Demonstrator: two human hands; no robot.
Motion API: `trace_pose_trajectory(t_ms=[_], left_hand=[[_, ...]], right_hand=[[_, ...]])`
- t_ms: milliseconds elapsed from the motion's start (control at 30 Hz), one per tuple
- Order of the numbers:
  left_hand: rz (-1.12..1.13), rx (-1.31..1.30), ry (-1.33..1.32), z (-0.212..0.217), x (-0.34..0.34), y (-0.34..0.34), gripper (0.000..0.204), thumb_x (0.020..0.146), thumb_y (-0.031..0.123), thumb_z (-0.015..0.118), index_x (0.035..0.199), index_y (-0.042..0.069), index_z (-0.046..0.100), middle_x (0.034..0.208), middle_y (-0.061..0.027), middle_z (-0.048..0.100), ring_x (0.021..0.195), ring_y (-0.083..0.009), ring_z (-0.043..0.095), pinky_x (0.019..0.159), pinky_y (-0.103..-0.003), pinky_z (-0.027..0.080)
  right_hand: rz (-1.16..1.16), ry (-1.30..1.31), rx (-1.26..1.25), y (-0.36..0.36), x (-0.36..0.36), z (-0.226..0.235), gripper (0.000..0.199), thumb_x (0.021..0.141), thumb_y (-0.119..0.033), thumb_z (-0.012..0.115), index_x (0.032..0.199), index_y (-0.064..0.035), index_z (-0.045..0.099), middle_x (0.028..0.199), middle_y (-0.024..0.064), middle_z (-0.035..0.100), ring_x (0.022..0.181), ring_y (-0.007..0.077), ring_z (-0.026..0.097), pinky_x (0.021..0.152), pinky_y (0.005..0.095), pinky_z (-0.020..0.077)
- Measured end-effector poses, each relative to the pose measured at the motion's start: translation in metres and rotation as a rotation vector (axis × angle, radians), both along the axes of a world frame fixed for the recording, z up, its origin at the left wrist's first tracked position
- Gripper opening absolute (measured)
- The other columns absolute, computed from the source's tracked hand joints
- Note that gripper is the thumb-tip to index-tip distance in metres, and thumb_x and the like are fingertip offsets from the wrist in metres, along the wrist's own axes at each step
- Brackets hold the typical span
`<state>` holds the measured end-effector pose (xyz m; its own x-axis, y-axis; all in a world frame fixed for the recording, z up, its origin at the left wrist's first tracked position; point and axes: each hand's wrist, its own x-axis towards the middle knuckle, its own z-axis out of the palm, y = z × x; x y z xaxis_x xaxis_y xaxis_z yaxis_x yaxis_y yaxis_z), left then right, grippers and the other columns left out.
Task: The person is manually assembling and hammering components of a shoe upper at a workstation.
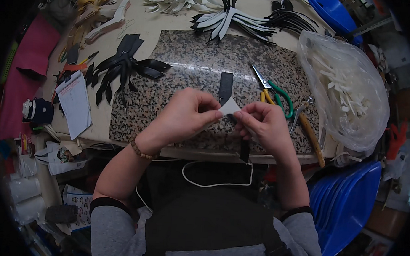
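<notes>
My left hand (187, 110) and right hand (264, 123), fingers clamped on the white piece (230, 106), work above the slab (190, 49), black strip (226, 87) at twelve o'clock; uneven pulling could crease it or slip a corner free.

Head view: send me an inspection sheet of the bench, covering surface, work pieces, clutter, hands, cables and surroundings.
Surface: speckled stone-look slab on a pale tabletop.
Job's things: small white pointed piece; flat dark grey strip just beyond, contact unclear.
Clutter: scissors with green and yellow handles, wooden-handled tool, clear plastic bag of white strips, right; bundle of black strips, left.
Hands: left hand and right hand both pinch the white piece.
Cables: thin white cord loops below the tabletop's near edge.
Surroundings: stacked blue plastic trays, lower right.
</notes>
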<state>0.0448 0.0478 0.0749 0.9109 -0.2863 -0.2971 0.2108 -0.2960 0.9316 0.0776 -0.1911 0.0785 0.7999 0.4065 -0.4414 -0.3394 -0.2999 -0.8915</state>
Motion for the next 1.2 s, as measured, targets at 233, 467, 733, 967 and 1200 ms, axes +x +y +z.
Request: trace_pose_trajectory(t_ms=[233, 467, 733, 967, 1200], left_hand=[[0.033, 0.073, 0.098, -0.021, 0.031, -0.005, 0.018, 0.097, 0.010, 0.073, 0.107, -0.005, 0.074, 0.085, -0.0061, 0.075, 0.078, -0.0105, 0.072, 0.071, -0.029, 0.057], [0.124, 0.309, -0.188, -0.045, 0.012, -0.007, 0.015, 0.091, 0.010, 0.078, 0.101, -0.001, 0.078, 0.087, -0.0108, 0.078, 0.077, -0.0168, 0.076, 0.072, -0.030, 0.059], [0.175, 0.275, -0.325, -0.055, 0.006, -0.010, 0.013, 0.089, 0.007, 0.079, 0.100, 0.000, 0.077, 0.086, -0.0109, 0.078, 0.076, -0.0161, 0.076, 0.068, -0.030, 0.058], [0.164, 0.358, -0.442, -0.061, 0.004, -0.012, 0.011, 0.089, 0.008, 0.079, 0.099, 0.003, 0.079, 0.087, -0.0098, 0.077, 0.073, -0.0189, 0.074, 0.065, -0.031, 0.057], [0.188, 0.318, -0.417, -0.060, 0.006, -0.012, 0.010, 0.088, 0.008, 0.079, 0.098, 0.003, 0.079, 0.085, -0.0105, 0.075, 0.072, -0.0209, 0.073, 0.065, -0.032, 0.057]], right_hand=[[-0.074, 0.202, 0.103, 0.001, 0.024, -0.028, 0.021, 0.103, -0.015, 0.071, 0.104, 0.0059, 0.069, 0.088, 0.0127, 0.076, 0.073, 0.0151, 0.076, 0.065, 0.0244, 0.0624], [-0.111, 0.202, -0.024, 0.007, 0.015, -0.048, 0.023, 0.101, -0.017, 0.073, 0.100, 0.0054, 0.068, 0.084, 0.0115, 0.075, 0.070, 0.0145, 0.075, 0.063, 0.0244, 0.0607], [-0.132, 0.095, -0.065, 0.010, 0.007, -0.054, 0.020, 0.098, -0.015, 0.075, 0.094, 0.0045, 0.071, 0.077, 0.0095, 0.075, 0.065, 0.0127, 0.074, 0.059, 0.0253, 0.0585], [-0.115, 0.047, -0.173, 0.017, 0.007, -0.048, 0.020, 0.098, -0.014, 0.074, 0.092, 0.0046, 0.072, 0.075, 0.0086, 0.075, 0.065, 0.0133, 0.074, 0.058, 0.0251, 0.0575], [-0.152, 0.107, -0.160, 0.018, 0.009, -0.046, 0.021, 0.098, -0.015, 0.073, 0.092, 0.0049, 0.073, 0.074, 0.0087, 0.075, 0.064, 0.0131, 0.074, 0.058, 0.0244, 0.0572]])
